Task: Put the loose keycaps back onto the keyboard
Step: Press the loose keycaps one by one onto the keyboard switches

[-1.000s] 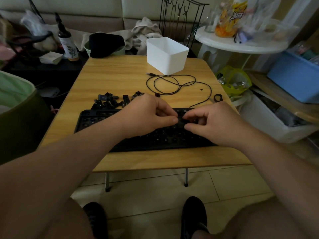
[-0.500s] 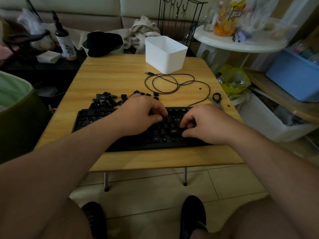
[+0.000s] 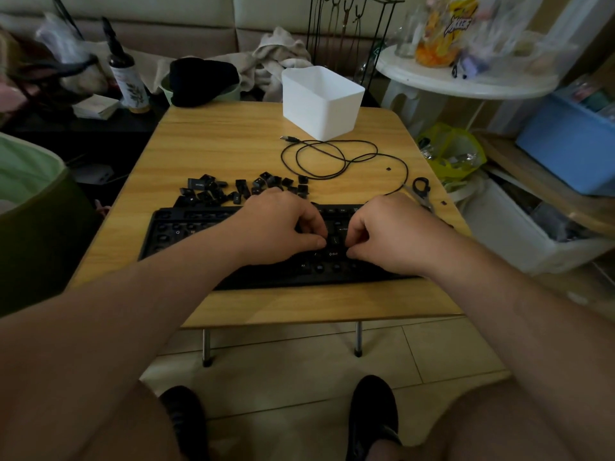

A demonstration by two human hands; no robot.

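Left hand (image 3: 283, 227) and right hand (image 3: 392, 234) curl over keyboard (image 3: 186, 227) (any held keycap hidden).

I see both of my hands crowded over the right half of the keyboard (image 3: 186, 234), the left hand (image 3: 279, 227) and right hand (image 3: 392, 234) nearly touching, so there is no gap to pass between them. Behind the keyboard, the loose keycaps (image 3: 233, 189) lie in a scattered band toward the table's (image 3: 216, 141) left edge. Past them the far left corner is bare wood, open for a reach. Toward the far right corner the white bin (image 3: 321, 103) stands tall, with the coiled cable (image 3: 329, 158) spread before it. Scissors (image 3: 422, 191) lie near the right edge, just beside my right hand. The near edge strip is free.
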